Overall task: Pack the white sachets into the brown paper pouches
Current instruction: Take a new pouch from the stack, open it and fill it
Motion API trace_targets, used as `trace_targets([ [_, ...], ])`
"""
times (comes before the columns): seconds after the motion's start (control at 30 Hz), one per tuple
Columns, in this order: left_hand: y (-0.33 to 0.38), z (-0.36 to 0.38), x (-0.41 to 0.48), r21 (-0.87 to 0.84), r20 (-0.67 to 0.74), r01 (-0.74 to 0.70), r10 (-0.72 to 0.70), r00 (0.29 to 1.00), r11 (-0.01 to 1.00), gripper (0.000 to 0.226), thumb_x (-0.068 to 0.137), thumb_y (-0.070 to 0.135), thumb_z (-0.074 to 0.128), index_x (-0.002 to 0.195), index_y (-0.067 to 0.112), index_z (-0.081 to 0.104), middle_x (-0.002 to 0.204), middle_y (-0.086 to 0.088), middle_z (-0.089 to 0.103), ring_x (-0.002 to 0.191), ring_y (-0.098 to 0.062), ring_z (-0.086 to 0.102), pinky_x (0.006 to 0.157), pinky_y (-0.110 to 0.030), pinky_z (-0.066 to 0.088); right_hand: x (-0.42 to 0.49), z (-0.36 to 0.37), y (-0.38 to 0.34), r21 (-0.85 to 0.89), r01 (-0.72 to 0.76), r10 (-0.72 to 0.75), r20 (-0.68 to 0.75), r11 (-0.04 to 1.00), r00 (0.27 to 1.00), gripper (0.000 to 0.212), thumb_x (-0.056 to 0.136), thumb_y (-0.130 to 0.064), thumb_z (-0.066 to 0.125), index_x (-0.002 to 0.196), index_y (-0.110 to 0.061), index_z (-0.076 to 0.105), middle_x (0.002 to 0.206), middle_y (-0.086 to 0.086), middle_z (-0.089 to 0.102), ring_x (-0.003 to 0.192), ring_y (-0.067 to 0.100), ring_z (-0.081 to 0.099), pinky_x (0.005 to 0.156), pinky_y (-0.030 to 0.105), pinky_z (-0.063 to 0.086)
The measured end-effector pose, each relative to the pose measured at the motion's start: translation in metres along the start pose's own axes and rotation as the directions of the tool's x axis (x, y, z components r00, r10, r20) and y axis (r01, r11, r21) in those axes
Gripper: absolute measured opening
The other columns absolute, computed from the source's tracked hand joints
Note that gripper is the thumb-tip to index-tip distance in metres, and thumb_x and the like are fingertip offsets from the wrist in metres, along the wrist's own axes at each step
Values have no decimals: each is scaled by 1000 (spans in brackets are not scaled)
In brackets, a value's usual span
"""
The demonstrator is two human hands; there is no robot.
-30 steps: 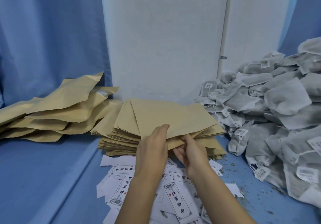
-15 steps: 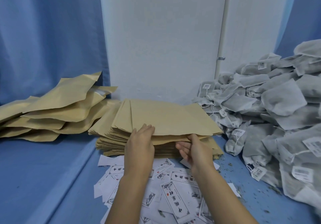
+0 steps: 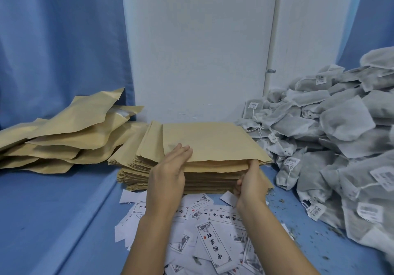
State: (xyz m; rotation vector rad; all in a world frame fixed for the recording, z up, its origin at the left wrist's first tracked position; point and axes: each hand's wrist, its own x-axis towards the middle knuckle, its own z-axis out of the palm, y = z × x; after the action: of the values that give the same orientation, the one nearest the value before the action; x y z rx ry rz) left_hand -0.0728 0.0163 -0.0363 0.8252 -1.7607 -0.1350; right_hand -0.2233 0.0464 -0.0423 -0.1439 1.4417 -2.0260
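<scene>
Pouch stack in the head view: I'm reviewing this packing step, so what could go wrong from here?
The right hand pinches the pouch stack at its near corner, so it might lift several pouches at once. The left hand lies flat on the top pouch; sliding it could fan the stack onto the printed labels.

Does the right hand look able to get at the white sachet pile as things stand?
Probably yes: the right hand grips the pouch stack at its corner, right beside the sachet pile, with nothing between them. It would have to let go first.
</scene>
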Motion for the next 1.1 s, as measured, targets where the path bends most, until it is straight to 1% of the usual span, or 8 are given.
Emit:
trace_targets([
  [0.13,2,4,-1,-50,-38,25,-27,999,998,49,77,-27,49,111,2,68,117,-4,64,122,-16,51,104,-10,30,-3,2,0,39,-26,25,43,999,999,36,93,-35,46,66,-12,49,39,-4,49,41,11,40,45,25,33],
  [0.27,17,15,-2,-218,-142,161,-194,971,963,41,86,-18,47,111,7,69,112,10,61,116,-2,55,97,0,30,-15,4,2,-16,70,-63,263,997,963,14,91,-12,54,78,-10,57,69,0,57,66,11,56,56,21,49],
  [0.4,31,24,-5,-354,-105,245,-299,948,903,46,90,-8,48,122,21,64,115,17,61,102,22,50,86,4,32,-36,12,4,42,272,-246,578,961,778,12,85,3,61,94,-3,66,80,0,73,84,16,68,66,21,54],
  [0.5,34,29,-7,-383,-9,337,-368,930,860,46,93,7,51,130,32,56,106,12,69,89,12,59,78,1,39,-38,14,1,65,457,-379,666,887,642,40,87,2,60,125,-12,55,103,2,72,93,13,69,75,23,54],
  [0.67,43,30,1,-519,12,506,-586,810,689,13,93,24,51,89,22,63,70,13,67,68,3,60,54,-5,40,-34,10,9,-185,847,-486,749,499,450,75,82,17,39,141,-29,45,144,-11,44,134,2,39,109,10,25],
  [0.83,22,21,11,-576,20,642,-777,629,506,19,87,2,42,75,11,54,82,-7,60,79,-30,53,78,-38,48,-22,3,12,-363,908,-492,764,206,417,85,70,20,34,140,-26,47,150,-4,37,140,9,32,109,15,22],
  [0.97,6,19,10,-435,87,744,-799,595,507,25,80,-8,38,62,10,35,65,-8,36,70,-27,31,69,-38,38,-23,4,10,-319,865,-600,625,387,499,88,68,26,27,137,-23,52,141,-14,35,135,-3,31,102,-2,15],
  [1.1,0,19,9,-422,169,765,-787,593,486,18,77,-7,38,70,6,47,74,-15,46,73,-28,41,80,-55,50,-26,3,10,-232,817,-634,532,528,561,87,69,29,26,134,-21,53,138,-13,42,127,-16,29,103,-2,19],
])
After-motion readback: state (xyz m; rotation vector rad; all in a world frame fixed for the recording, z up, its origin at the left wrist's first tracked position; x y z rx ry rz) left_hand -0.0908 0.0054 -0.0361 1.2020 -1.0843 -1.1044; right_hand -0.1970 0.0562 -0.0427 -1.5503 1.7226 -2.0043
